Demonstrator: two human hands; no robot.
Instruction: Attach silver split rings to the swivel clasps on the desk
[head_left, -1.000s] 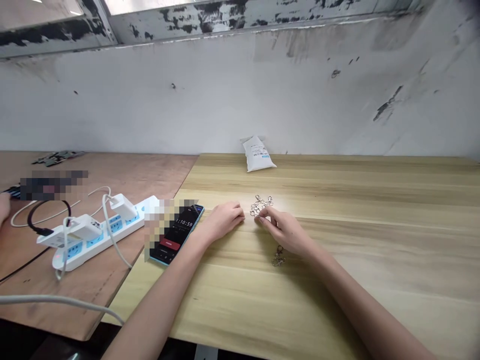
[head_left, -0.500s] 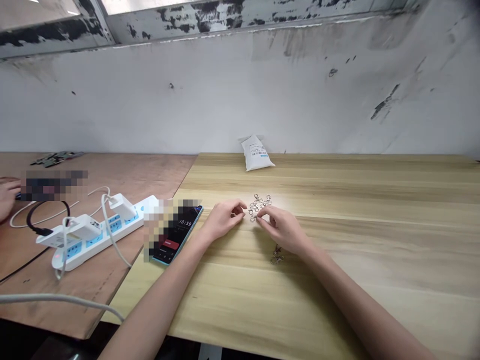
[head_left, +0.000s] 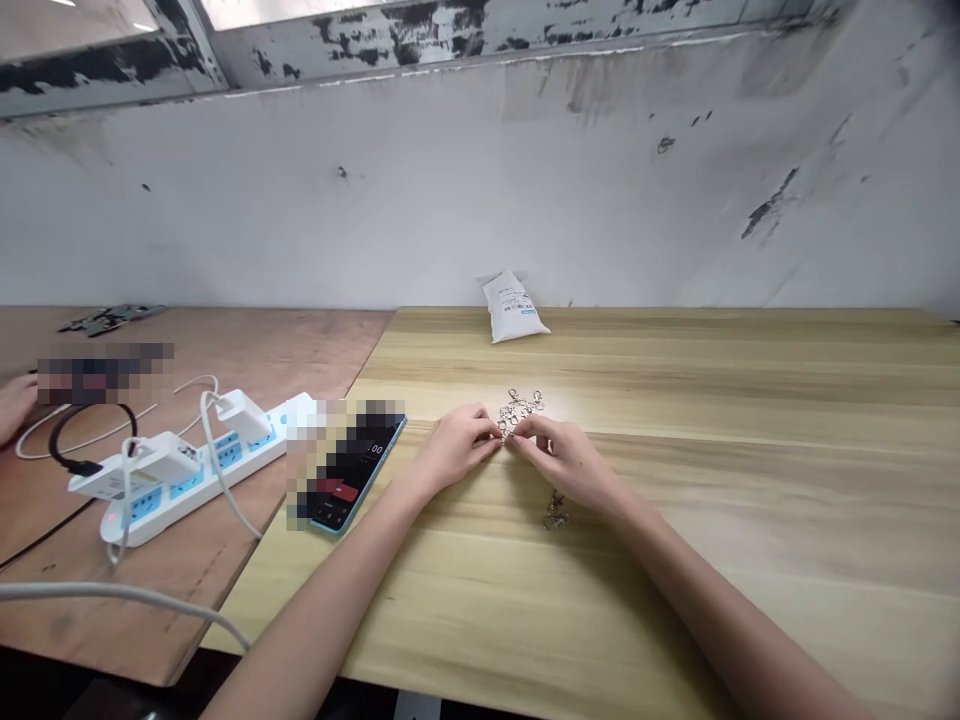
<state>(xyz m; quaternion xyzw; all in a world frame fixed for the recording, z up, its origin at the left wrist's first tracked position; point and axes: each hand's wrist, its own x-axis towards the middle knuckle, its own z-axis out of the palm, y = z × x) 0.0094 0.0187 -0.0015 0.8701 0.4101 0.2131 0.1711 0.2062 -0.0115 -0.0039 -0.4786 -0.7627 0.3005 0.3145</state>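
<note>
Now: swivel-clasp cluster (head_left: 519, 410), long axis sideways | left hand (head_left: 456, 448), right hand (head_left: 564, 460): narrow grips pinching near edge

Main surface: a light wood-grain tabletop (head_left: 750, 560) is spread across the right of the scene.
Far edge: a white sachet (head_left: 514, 308) is stood slightly tilted.
Middle: a tangle of silver swivel clasps (head_left: 519, 410) is heaped on the wood, and a single clasp (head_left: 556, 513) is placed apart, nearer.
Left edge: a smartphone (head_left: 364, 470) is laid at a slant, partly pixelated.
Left surface: a brown plywood board (head_left: 300, 345) is set beside the tabletop.
On the plywood: a white power strip (head_left: 187, 487) is laid near, with chargers plugged in; a dark circuit board (head_left: 112, 319) is placed far.
</note>
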